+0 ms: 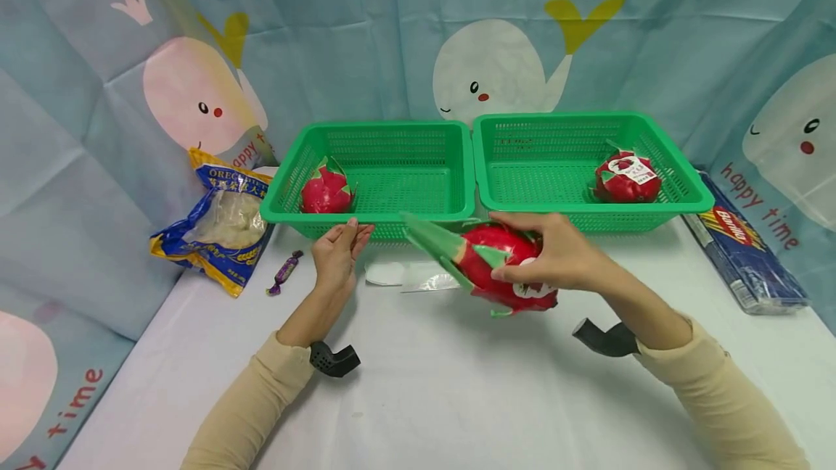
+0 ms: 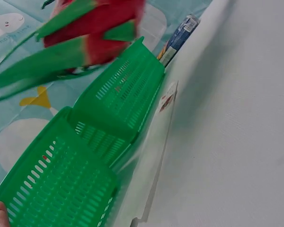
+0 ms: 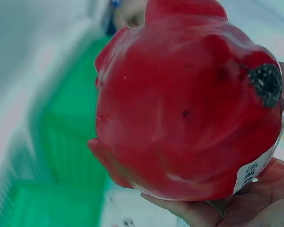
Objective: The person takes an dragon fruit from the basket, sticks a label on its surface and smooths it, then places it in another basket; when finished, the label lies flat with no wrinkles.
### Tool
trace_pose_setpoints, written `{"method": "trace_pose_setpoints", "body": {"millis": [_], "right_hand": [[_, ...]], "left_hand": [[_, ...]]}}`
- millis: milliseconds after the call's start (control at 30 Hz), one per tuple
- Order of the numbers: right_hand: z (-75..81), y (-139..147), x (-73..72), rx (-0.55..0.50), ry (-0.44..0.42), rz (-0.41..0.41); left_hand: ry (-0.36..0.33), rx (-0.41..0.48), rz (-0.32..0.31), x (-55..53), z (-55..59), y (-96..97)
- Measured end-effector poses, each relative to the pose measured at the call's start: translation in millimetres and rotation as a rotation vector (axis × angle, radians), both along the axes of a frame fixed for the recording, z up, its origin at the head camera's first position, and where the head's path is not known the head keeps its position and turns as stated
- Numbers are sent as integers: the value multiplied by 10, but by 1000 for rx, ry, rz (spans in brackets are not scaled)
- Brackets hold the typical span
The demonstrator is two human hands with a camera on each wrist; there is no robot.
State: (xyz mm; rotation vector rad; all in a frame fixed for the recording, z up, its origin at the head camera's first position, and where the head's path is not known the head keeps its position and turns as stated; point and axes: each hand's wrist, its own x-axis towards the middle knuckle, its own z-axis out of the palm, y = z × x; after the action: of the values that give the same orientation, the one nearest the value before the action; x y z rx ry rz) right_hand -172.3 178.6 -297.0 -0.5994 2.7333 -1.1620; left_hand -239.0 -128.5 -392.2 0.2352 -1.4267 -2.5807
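My right hand (image 1: 555, 252) grips a red dragon fruit (image 1: 499, 260) from above and its right side, holding it over the table in front of the baskets. Long green leaf tips point left, and a white label shows beneath the fingers. In the right wrist view the fruit's dark end (image 3: 266, 85) faces the camera. My left hand (image 1: 336, 256) is at the near rim of the left green basket (image 1: 366, 217), its loosely bent fingertips right at the rim. One dragon fruit (image 1: 326, 191) lies in that basket's left side. Another labelled dragon fruit (image 1: 628, 176) sits inside the right green basket (image 1: 588, 207).
A blue and yellow food bag (image 1: 225, 220) and a purple-wrapped candy (image 1: 285, 272) lie at left. Blue packages (image 1: 751, 245) are beside the right basket. A flat clear-and-white packet (image 1: 411, 275) lies before the left basket. A printed whale curtain (image 1: 392, 42) hangs behind.
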Motion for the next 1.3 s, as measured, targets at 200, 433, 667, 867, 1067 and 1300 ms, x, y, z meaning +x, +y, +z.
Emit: {"method": "trace_pose_setpoints", "body": {"millis": [200,433,667,867,1067,1300], "right_hand": [[328,396,-347,-93,45,-268],[149,824,-963,-82,131,-632],[-256,989,-1219,43,77,-699],[-370,976,-1308,88,-37,-641],[-391,959,-1342,166,-25,-571],[-375,1029,-1303,178,-24,-539]], "left_hand": [[-8,-22,3,-4,-15,10],[1,-19,-8,15,-29,-9],[-25,-18,-16,2,-43,-24],[-52,-2,-24,-2,-67,-7],[-35,-6,-23,20,-77,-26],[-51,-26,-85,-31,-40,-27]]}}
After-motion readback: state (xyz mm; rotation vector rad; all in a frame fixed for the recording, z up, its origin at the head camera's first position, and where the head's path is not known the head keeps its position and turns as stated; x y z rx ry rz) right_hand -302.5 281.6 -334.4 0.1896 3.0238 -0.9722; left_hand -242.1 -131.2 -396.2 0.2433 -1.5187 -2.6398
